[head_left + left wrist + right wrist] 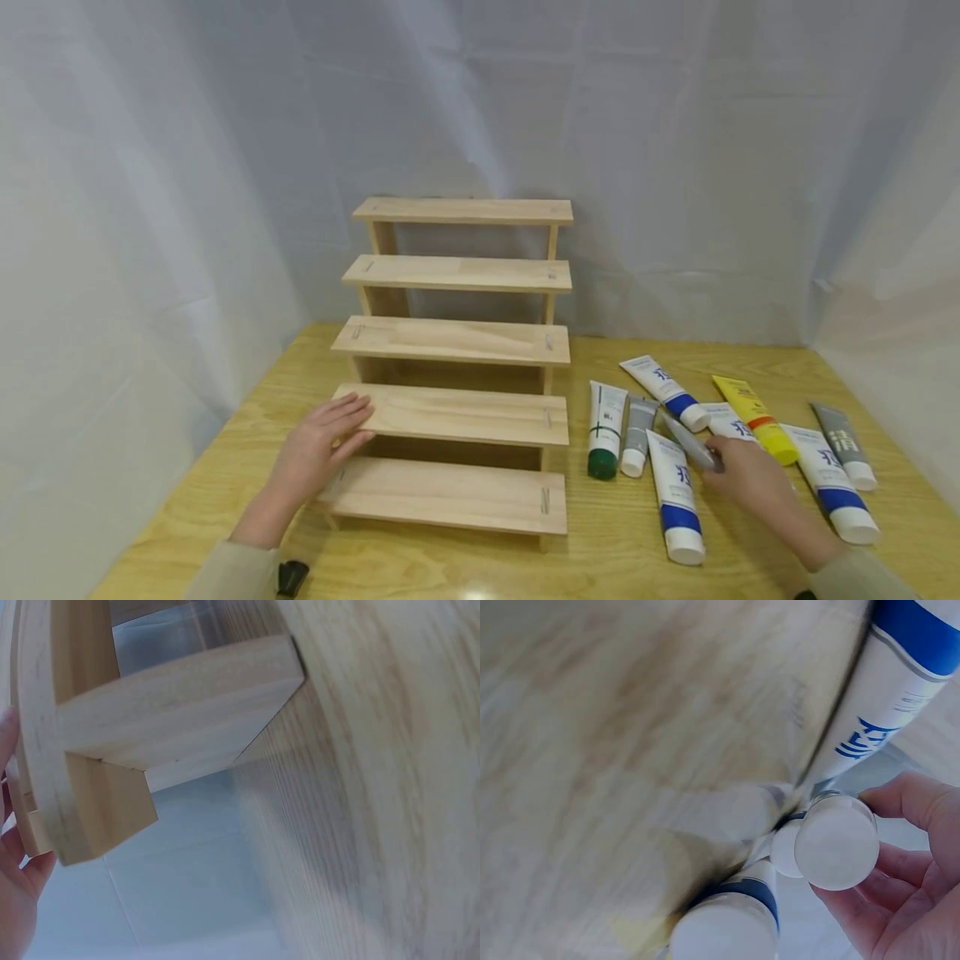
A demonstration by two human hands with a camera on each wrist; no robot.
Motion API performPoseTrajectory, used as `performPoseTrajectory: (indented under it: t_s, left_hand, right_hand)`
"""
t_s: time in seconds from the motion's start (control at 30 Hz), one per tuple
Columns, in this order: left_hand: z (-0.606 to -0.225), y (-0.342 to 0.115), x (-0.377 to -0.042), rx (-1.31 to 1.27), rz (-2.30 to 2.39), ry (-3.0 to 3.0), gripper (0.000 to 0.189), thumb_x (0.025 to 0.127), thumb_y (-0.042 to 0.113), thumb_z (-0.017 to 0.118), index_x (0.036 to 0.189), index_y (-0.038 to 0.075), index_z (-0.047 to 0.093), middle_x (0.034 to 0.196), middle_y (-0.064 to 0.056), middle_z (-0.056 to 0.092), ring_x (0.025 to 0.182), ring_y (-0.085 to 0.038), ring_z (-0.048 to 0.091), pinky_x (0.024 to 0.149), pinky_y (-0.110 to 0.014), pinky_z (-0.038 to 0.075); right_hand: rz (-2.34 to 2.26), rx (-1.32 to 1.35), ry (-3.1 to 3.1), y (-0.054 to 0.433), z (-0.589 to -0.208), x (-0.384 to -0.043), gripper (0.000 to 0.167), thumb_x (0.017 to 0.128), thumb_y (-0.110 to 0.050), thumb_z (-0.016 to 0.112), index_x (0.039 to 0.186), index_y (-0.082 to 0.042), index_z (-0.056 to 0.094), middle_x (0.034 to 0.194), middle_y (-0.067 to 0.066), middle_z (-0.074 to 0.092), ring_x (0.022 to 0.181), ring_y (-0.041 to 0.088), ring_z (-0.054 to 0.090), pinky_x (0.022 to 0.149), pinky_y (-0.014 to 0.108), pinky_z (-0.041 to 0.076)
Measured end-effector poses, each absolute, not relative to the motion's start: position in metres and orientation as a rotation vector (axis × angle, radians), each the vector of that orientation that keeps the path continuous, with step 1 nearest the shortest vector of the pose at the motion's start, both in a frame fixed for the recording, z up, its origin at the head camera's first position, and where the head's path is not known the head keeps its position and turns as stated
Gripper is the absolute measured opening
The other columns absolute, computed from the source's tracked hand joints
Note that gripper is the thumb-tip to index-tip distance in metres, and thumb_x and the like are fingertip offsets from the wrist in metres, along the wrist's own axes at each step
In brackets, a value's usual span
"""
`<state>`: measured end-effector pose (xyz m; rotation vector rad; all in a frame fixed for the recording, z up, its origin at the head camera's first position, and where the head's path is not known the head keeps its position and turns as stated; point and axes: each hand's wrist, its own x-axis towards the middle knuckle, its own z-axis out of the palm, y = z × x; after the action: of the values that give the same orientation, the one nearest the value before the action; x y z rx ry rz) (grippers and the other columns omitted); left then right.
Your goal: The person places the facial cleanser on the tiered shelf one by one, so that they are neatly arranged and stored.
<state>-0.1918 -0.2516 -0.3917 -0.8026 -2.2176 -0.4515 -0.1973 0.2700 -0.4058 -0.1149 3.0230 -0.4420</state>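
My left hand (pixel 321 442) holds the left end of the second-lowest shelf of a stepped wooden display stand (pixel 450 412), fingers on top and thumb at the front edge. The left wrist view shows the stand's board ends (pixel 180 697) and part of that hand (pixel 19 896). On the right, my right hand (pixel 753 479) grips a grey tube (pixel 690 444) above other tubes. Its round white cap (pixel 837 842) faces the right wrist camera, with thumb and fingers of that hand (pixel 907 877) around the tube.
Several tubes lie right of the stand: a green-capped white tube (pixel 606 429), a small grey tube (pixel 638 435), white-and-blue tubes (pixel 675 492), a yellow tube (pixel 753 417) and a dark grey tube (pixel 843 444). White sheeting (pixel 675 167) encloses the wooden table (pixel 225 475).
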Motion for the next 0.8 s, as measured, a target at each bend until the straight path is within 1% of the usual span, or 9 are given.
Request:
performPoseTrajectory:
  t_s: [0.1,0.23,0.33,0.4,0.53,0.6,0.63,0.7,0.8]
  left_hand:
    - [-0.391,-0.252,-0.192,-0.804,-0.454,-2.213,0.045,0.085,0.039,0.052,0.099,-0.002,0.065,0.106,-0.015,0.061,0.1,-0.033,0.055,0.101,-0.026,0.031]
    - [-0.392,-0.252,-0.193,-0.812,-0.464,-2.208,0.047,0.085,0.04,0.051,0.099,-0.003,0.065,0.106,-0.016,0.061,0.099,-0.034,0.055,0.103,-0.017,0.022]
    - [-0.392,-0.252,-0.194,-0.814,-0.464,-2.205,0.048,0.086,0.041,0.049,0.098,-0.003,0.065,0.105,-0.016,0.061,0.099,-0.034,0.055,0.103,-0.016,0.022]
    - [-0.392,-0.252,-0.194,-0.813,-0.462,-2.205,0.049,0.086,0.041,0.048,0.098,-0.003,0.065,0.105,-0.016,0.061,0.099,-0.034,0.056,0.102,-0.018,0.025]
    - [-0.392,-0.252,-0.193,-0.809,-0.457,-2.207,0.047,0.085,0.039,0.051,0.098,-0.003,0.065,0.105,-0.016,0.061,0.099,-0.033,0.056,0.094,-0.035,0.04]
    - [-0.391,-0.252,-0.192,-0.805,-0.459,-2.21,0.045,0.084,0.038,0.053,0.099,-0.003,0.065,0.106,-0.015,0.061,0.099,-0.032,0.056,0.09,-0.04,0.041]
    - [-0.391,-0.252,-0.192,-0.803,-0.46,-2.213,0.044,0.084,0.037,0.054,0.099,-0.003,0.065,0.106,-0.015,0.061,0.1,-0.032,0.056,0.09,-0.041,0.041]
    - [-0.391,-0.251,-0.192,-0.799,-0.467,-2.22,0.042,0.083,0.035,0.056,0.1,-0.003,0.065,0.106,-0.015,0.061,0.1,-0.032,0.055,0.095,-0.035,0.039]
    - [-0.391,-0.251,-0.191,-0.792,-0.474,-2.229,0.04,0.081,0.032,0.059,0.1,-0.003,0.065,0.107,-0.015,0.061,0.1,-0.032,0.055,0.1,-0.024,0.031]
  right_hand:
    - [-0.471,-0.113,3.023,0.27,-0.403,-0.197,0.036,0.073,-0.014,0.069,0.102,0.004,0.058,0.073,0.002,0.054,0.062,0.017,0.045,0.049,0.027,0.038]
    - [-0.504,-0.112,3.03,0.27,-0.398,-0.196,0.04,0.073,-0.015,0.07,0.105,0.005,0.058,0.079,0.005,0.059,0.065,0.018,0.047,0.053,0.029,0.043]
    - [-0.553,-0.117,3.037,0.27,-0.395,-0.195,0.038,0.074,-0.014,0.07,0.105,0.005,0.058,0.08,0.007,0.06,0.066,0.018,0.048,0.053,0.03,0.045]
    - [-0.593,-0.127,3.046,0.269,-0.394,-0.194,0.037,0.073,-0.012,0.07,0.104,0.005,0.058,0.081,0.008,0.06,0.066,0.018,0.05,0.053,0.03,0.046]
    - [-0.68,-0.153,3.048,0.267,-0.391,-0.193,0.036,0.074,-0.011,0.069,0.105,0.005,0.058,0.085,0.011,0.061,0.07,0.019,0.054,0.054,0.03,0.049]
    - [-0.726,-0.163,3.038,0.265,-0.389,-0.193,0.037,0.075,-0.011,0.068,0.107,0.004,0.058,0.088,0.012,0.062,0.073,0.021,0.056,0.054,0.03,0.05]
    - [-0.753,-0.162,3.026,0.264,-0.387,-0.192,0.037,0.075,-0.011,0.067,0.107,0.004,0.057,0.09,0.013,0.061,0.075,0.021,0.056,0.055,0.03,0.05]
    - [-0.811,-0.172,3.012,0.262,-0.386,-0.192,0.036,0.076,-0.012,0.066,0.108,0.004,0.057,0.092,0.014,0.061,0.077,0.023,0.056,0.057,0.031,0.051]
    - [-0.902,-0.184,2.995,0.259,-0.383,-0.193,0.036,0.077,-0.013,0.065,0.108,0.003,0.057,0.095,0.015,0.061,0.079,0.024,0.057,0.06,0.032,0.052]
